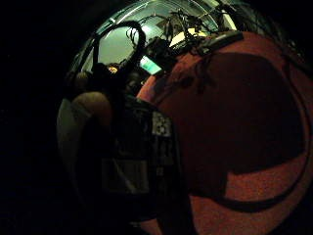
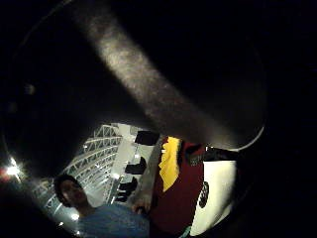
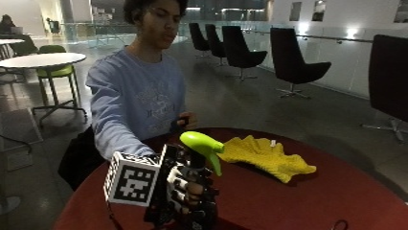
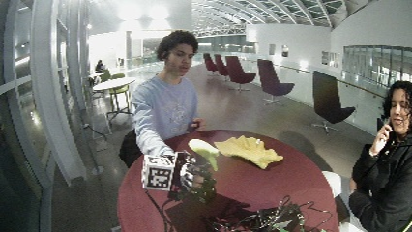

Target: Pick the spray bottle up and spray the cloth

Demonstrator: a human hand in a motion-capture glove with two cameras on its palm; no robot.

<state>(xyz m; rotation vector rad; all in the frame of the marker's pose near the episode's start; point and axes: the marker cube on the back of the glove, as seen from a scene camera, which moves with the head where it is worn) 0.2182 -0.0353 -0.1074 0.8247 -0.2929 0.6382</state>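
Outside view shows the gloved right hand with its fingers curled around the body of the spray bottle, which it holds upright above the dark red round table; the green spray head points toward the yellow cloth, which lies crumpled on the table, well apart from the bottle; the bare hand rests at the table edge (near the person's chest). Wide outside view gives the same layout. Thumb side palm view is almost filled by the bottle's dark, curved surface; little finger side palm view looks at the red tabletop.
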